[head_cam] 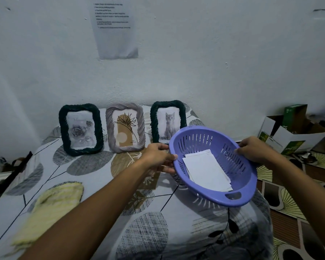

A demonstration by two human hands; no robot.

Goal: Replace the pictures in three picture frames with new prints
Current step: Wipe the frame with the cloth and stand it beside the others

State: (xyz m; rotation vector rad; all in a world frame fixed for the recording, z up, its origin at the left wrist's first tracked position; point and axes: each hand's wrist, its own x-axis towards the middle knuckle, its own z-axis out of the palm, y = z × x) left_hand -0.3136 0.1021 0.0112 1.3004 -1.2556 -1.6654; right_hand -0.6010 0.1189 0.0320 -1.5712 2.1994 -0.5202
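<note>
Purple slotted plastic basket (240,177) held tilted above a leaf-patterned bed (94,177), with white paper prints (206,171) lying inside it.
The left hand (159,158) grips the basket's left rim, the right hand (253,149) its far right rim. Behind the basket three twisted-rope picture frames stand upright: dark green with a rose (81,129), grey with a plant drawing (125,127), dark green with a kitten (167,121). Left of the basket lies a yellow cloth (51,209).

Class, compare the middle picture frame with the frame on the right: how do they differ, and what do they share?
The middle frame is pale grey; the right frame is dark green. The middle frame shows a line-drawn plant, the right frame a grey kitten. The purple basket hides the right frame's lower corner; the middle frame is fully visible. Both stand upright with twisted rope-like borders.
</note>
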